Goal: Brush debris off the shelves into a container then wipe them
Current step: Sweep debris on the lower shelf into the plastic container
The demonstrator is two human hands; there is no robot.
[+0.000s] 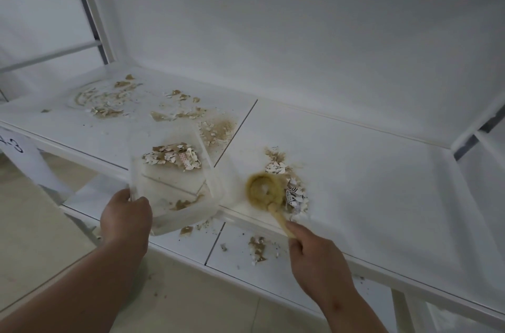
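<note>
A white shelf [369,174] carries scattered tan and white debris [175,111] on its left half. My left hand [125,218] grips the near corner of a clear plastic container [175,185], tilted at the shelf's front edge, with scraps inside. My right hand [317,259] holds the wooden handle of a small round brush [263,188]. The blurred brush head sits on the shelf near its front edge, just left of a pile of paper scraps [289,188].
A lower shelf [191,248] below the front edge holds more crumbs and scraps [257,248]. White uprights frame the unit at back left [90,5] and right [470,136]. Tiled floor [35,226] lies to the left. The shelf's right half is bare.
</note>
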